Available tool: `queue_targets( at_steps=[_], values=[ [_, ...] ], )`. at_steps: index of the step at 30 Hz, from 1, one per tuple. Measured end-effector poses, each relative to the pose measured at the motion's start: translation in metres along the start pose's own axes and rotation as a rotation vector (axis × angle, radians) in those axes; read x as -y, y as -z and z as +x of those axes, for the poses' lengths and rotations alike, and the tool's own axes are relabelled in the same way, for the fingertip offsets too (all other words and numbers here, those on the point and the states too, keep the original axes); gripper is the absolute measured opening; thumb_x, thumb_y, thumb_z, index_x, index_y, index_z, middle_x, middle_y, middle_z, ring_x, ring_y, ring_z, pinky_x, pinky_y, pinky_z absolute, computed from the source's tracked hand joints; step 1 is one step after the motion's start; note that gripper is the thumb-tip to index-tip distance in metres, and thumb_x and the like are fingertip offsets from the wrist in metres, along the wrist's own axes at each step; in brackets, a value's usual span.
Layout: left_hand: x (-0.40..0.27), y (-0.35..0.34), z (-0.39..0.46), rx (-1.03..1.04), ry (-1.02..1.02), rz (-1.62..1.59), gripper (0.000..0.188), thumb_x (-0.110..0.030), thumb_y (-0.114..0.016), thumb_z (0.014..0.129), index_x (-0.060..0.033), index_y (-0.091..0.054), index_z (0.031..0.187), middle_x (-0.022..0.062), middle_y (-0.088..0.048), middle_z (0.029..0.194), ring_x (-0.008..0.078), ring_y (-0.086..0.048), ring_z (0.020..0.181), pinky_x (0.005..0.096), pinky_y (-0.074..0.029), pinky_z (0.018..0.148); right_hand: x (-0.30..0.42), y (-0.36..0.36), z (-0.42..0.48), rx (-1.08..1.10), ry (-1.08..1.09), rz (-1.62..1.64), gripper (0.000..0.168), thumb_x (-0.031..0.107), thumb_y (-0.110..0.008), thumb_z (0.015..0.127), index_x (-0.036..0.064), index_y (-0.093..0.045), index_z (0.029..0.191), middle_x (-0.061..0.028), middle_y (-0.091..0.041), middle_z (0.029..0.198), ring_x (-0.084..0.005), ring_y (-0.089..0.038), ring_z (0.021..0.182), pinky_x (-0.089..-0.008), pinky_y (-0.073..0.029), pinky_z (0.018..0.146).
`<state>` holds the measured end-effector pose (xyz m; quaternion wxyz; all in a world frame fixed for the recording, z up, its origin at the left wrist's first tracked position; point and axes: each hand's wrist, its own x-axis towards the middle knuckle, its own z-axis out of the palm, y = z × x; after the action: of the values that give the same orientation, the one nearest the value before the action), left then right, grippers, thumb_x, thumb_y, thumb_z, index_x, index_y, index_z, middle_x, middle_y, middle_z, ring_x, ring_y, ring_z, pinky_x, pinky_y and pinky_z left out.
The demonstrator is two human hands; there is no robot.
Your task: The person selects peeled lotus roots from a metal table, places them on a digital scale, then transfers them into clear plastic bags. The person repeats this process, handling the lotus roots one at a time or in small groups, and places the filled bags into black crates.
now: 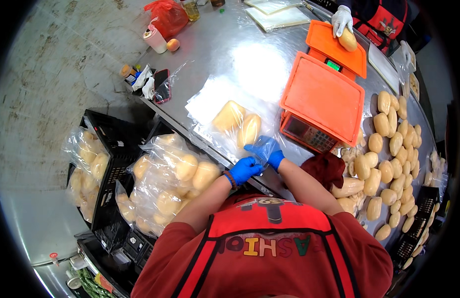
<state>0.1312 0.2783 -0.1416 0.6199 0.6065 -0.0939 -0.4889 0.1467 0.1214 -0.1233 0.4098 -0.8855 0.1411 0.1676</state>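
Two peeled potatoes (248,130) lie inside a clear plastic bag (265,111) on the steel table (200,74), over a stack of flat bags. My left hand (246,170), in a blue glove, pinches the bag's near end. Just right of it, my right hand (265,149), also gloved in blue, is inside or behind the bag's film beside the nearer potato. An orange-topped scale (323,97) stands to the right of the bag. Many peeled potatoes (397,167) are spread farther right, with a dark red cloth (325,169) near my right forearm.
Black crates (114,145) at the left hold bagged potatoes (170,186). A phone (162,85), a pink cup (155,40) and a red bag (166,18) are on the table's left part. Across the table, a co-worker's gloved hand (342,20) holds a potato on a second scale.
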Motion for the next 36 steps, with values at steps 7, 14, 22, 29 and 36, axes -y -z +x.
queue_targets(
  at_steps=[7,14,22,29,36],
  values=[
    [-0.069,0.005,-0.017,-0.02,-0.051,-0.097,0.017,-0.013,-0.059,0.085,-0.0003,-0.062,0.096,0.007,-0.064,0.089,0.0142,-0.06,0.078,0.0273,-0.049,0.073,0.035,0.038,-0.009,-0.082,0.296,0.381,0.031,0.025,-0.065,0.082,0.0,-0.062,0.099,-0.0115,-0.065,0.088,-0.017,-0.06,0.073,-0.0288,-0.049,0.067],
    [-0.199,0.047,-0.075,-0.003,-0.525,-0.764,0.009,-0.01,-0.053,0.082,-0.0018,-0.056,0.085,0.0084,-0.055,0.081,0.0187,-0.051,0.071,0.0302,-0.045,0.064,0.101,0.13,-0.059,-0.624,0.807,0.714,0.071,0.004,-0.067,0.075,0.007,-0.032,0.136,-0.0116,-0.036,0.14,-0.0227,-0.038,0.125,-0.0359,-0.033,0.1],
    [-0.233,0.039,-0.15,0.138,-0.53,-0.717,0.015,-0.018,-0.052,0.086,-0.0044,-0.052,0.079,0.0071,-0.049,0.075,0.0202,-0.047,0.069,0.0308,-0.041,0.061,0.156,0.081,-0.038,0.064,0.751,1.157,0.06,0.032,-0.062,0.083,0.001,-0.041,0.13,-0.0133,-0.048,0.126,-0.0225,-0.046,0.117,-0.0326,-0.037,0.098],
    [-0.194,0.092,-0.2,-0.777,-0.899,-0.082,0.035,-0.033,-0.054,0.089,-0.0078,-0.053,0.114,0.0035,-0.055,0.108,0.0176,-0.054,0.095,0.033,-0.043,0.087,0.195,0.042,-0.043,-0.12,0.565,1.136,0.007,0.008,-0.059,0.086,0.003,-0.058,0.081,-0.006,-0.063,0.077,-0.0139,-0.06,0.073,-0.0268,-0.049,0.069],
    [-0.121,0.087,-0.221,-0.885,-0.756,0.58,0.037,-0.011,-0.066,0.076,-0.0042,-0.06,0.112,0.0113,-0.061,0.112,0.0197,-0.058,0.101,0.0337,-0.046,0.086,0.241,-0.017,-0.074,-0.018,0.76,0.681,0.01,0.009,-0.062,0.083,0.0,-0.059,0.085,-0.0042,-0.06,0.075,-0.01,-0.051,0.069,-0.0269,-0.045,0.063]
  ],
)
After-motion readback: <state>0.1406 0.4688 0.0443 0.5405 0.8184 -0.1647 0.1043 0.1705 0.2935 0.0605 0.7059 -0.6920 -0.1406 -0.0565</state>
